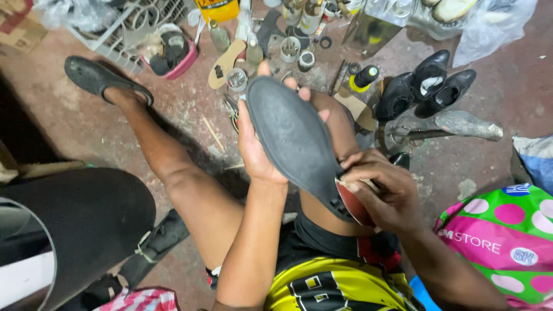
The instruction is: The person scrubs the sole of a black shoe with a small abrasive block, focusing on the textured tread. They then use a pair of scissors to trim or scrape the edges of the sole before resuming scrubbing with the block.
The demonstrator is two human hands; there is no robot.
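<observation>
Two hands grip one dark, matte rubber shoe sole (291, 138), long and oval, raised over my knee. My left hand (253, 147) cups its underside, fingers curled; my right hand (383, 190) pinches a red-backed sandpaper scrap (352, 203) against its heel.

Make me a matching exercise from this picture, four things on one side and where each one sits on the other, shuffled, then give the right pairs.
Things:
1. dark grey rubber shoe sole
2. pair of black leather shoes
3. pink and green dotted shopping bag
4. black clog sandal

Places:
A. on the person's foot, upper left
B. held in the left hand
C. lower right edge
D. on the floor, upper right

Pairs: 1-B, 2-D, 3-C, 4-A
</observation>
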